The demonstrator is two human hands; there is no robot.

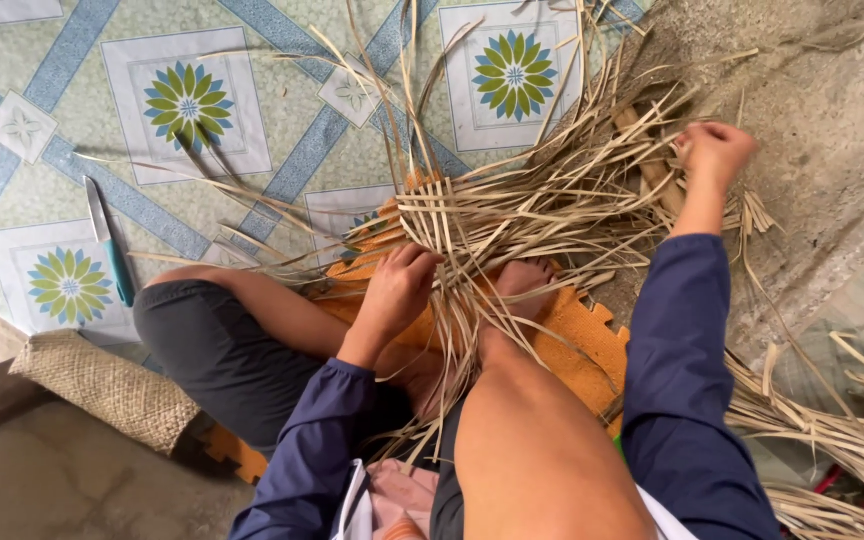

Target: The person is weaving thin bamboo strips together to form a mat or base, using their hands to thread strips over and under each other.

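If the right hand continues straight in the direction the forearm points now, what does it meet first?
The right hand points away from the body, toward the bare concrete floor. It is closed on dried straw strips; beyond it only a few loose strip ends lie, then concrete. Depth is hard to judge.

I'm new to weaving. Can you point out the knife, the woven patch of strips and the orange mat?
knife (100, 228), head view, on its blade
woven patch (452, 215), head view, its middle
orange mat (577, 350), head view, bare right part
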